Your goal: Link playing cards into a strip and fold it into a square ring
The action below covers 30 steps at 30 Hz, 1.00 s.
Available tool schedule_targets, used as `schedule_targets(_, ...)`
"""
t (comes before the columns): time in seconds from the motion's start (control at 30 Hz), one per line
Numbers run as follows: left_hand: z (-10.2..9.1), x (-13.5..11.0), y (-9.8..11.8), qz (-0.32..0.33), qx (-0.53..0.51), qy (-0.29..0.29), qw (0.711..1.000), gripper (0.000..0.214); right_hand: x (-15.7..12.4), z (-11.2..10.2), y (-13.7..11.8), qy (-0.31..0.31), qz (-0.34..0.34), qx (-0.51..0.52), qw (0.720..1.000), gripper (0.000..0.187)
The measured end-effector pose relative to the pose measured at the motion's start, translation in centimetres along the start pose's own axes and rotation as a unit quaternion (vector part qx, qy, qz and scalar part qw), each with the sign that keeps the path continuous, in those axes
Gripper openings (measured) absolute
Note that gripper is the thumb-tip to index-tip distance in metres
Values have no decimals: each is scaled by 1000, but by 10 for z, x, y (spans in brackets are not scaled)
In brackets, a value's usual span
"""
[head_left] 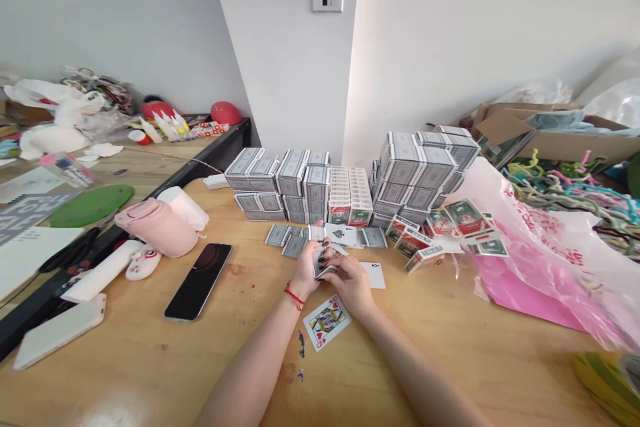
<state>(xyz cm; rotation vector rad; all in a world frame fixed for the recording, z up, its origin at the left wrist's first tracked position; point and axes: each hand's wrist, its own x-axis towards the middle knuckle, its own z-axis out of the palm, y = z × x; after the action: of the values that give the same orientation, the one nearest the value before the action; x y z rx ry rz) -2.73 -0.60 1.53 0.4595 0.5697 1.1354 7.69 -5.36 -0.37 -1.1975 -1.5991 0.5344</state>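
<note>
Fingers of the left hand [305,267] curl closed around a small packet of cards [317,263], held between the two hands over the bench [250,360]. Those of the right hand [354,281] bend across it; from my end I can't tell whether they pinch a card or only press. If the left grip slackens while the right pushes, I'd expect cards to splay and drop onto the queen of hearts [327,322], face up between the forearms. I also worry about the right knuckles: a second ace [375,275] lies just beside them and could be swept askew. Just beyond the fingers lies the ace of spades [341,235], which a careless reach could drag. Reaching farther, I could knock the tall right-hand stack [417,170], which looks likeliest to topple.
</note>
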Motion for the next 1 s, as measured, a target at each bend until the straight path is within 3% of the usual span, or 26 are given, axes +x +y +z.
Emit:
schedule_targets(0.13, 1, -2, -3, 1, 10, -10, 1000, 38, 3, -3, 4, 36, 66, -26, 997, 36)
schedule_targets(0.23, 1, -2, -2, 6, -3, -13, 1000, 37, 0, 0, 5, 42, 88, -46, 994, 33)
schedule_targets(0.43, -3, 7, 4, 28, -85, 26, 996, 29, -7, 6, -4, 70, -77, -40, 994, 7)
schedule_targets(0.77, -4, 4, 1, 7, -129, 49, 990, 23, -5, 1, 6, 52, -273, -140, 950, 37)
schedule_targets(1.0, -1, 2, -7, -21, -163, 13, 986, 26, -4, -2, 9, 24, -316, -167, 934, 45)
